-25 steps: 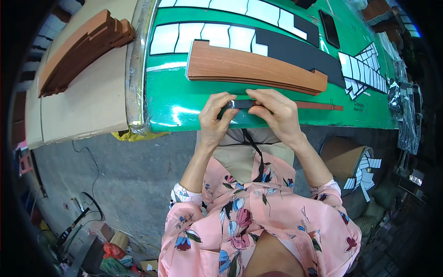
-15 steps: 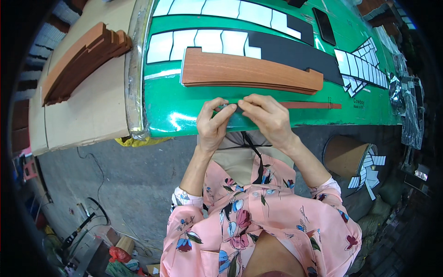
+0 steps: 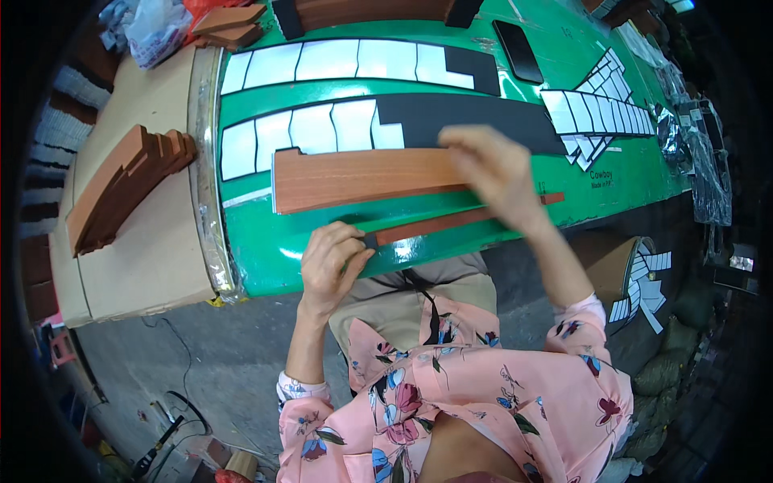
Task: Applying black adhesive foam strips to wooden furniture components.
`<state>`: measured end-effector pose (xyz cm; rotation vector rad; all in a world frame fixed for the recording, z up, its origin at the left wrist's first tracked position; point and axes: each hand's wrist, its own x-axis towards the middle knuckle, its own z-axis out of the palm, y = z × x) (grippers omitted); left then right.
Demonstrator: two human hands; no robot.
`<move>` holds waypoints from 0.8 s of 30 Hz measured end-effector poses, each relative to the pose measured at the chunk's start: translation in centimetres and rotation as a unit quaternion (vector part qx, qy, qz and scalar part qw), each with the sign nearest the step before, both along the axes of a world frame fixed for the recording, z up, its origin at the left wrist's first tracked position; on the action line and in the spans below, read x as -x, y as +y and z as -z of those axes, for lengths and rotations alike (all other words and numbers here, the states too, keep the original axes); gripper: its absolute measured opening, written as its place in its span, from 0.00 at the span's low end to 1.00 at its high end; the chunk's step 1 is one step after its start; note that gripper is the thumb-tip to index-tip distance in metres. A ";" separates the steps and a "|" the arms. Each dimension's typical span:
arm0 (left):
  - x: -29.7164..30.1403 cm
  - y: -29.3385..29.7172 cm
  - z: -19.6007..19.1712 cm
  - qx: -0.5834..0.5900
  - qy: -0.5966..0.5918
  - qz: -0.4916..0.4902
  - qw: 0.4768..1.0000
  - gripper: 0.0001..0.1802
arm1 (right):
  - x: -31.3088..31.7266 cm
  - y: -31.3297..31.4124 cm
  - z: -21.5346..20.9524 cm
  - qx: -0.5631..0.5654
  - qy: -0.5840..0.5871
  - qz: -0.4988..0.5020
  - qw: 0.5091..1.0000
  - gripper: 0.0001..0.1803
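- Long narrow brown wood-grain strip (image 3: 459,224) lies on the green desk (image 3: 322,241) — left hand (image 3: 330,262) pinches its near end.
- Right hand (image 3: 491,173) — blurred, fingers loosely spread — hovers above the strip's middle.

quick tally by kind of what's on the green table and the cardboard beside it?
Brown strip stacks: 4 (by the hands, on the cardboard, top left, top edge)
Single brown strip under the left hand: 1
Rows of white and black pieces: 2
White piece fan: 1
Black phone: 1
Total: 9
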<state>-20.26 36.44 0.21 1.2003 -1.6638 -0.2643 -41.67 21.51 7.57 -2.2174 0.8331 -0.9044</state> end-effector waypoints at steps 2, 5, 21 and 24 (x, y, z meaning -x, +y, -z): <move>0.1 -0.1 -0.4 -0.014 -0.020 0.002 1.000 0.15 | 1.7 -5.9 0.7 0.034 0.055 0.064 0.996 0.10; 0.4 -0.1 -0.3 -0.019 -0.051 -0.001 0.999 0.15 | 3.8 -14.5 5.3 0.072 0.137 0.086 0.984 0.11; 2.5 -0.3 -2.2 -0.044 -0.230 -0.046 0.971 0.16 | 2.1 -20.5 8.9 0.281 0.338 -0.017 0.898 0.02; 2.8 0.2 -2.2 -0.071 -0.178 -0.069 0.979 0.22 | 2.2 -20.7 9.1 0.241 0.293 0.017 0.925 0.03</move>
